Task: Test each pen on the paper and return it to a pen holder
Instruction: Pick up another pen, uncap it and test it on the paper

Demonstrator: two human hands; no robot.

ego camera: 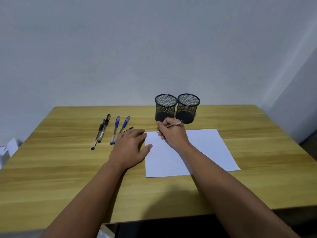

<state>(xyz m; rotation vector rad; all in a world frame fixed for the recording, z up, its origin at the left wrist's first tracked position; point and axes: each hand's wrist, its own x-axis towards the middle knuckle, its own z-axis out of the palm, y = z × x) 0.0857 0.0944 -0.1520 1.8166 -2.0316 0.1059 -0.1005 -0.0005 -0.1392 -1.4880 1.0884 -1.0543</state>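
your biggest risk now is the paper [197, 152] sliding as you scribble: your left hand [130, 148] lies flat and spread on the table [68, 177] with only the thumb and fingertips at the sheet's left edge, so a firm stroke could drag it. an elbow swing could also knock the two empty mesh holders [166, 108] just behind your knuckles. your right hand [173, 133] is closed round a clear pen [175, 124], its tip at the sheet's top left corner; whether it touches is hard to tell. four more pens [109, 131] lie left of the paper, with what may be a cap nearby.
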